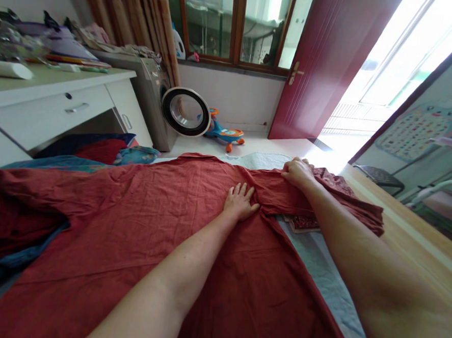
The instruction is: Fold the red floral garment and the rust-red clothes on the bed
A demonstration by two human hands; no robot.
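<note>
A red long-sleeved shirt (162, 211) lies spread out in front of me, with creases across its body. My left hand (241, 203) rests flat on it near the base of the right-hand sleeve, fingers apart. Farther along that sleeve, my right hand (298, 172) has its fingers curled on the cloth at the upper edge. The sleeve's end reaches over a patterned dark red cloth (305, 223). Under the shirt, a pale blue-green cloth (329, 267) shows on the right. The other sleeve runs off the left edge of the view.
Blue and red clothes (100, 148) are heaped at the left, by a white desk (49, 104). Behind stands a washing machine (148, 93) with its round door (186, 112) swung out. An orange and blue ride-on toy (226, 133) sits near the wall. The wooden surface (409, 236) extends right.
</note>
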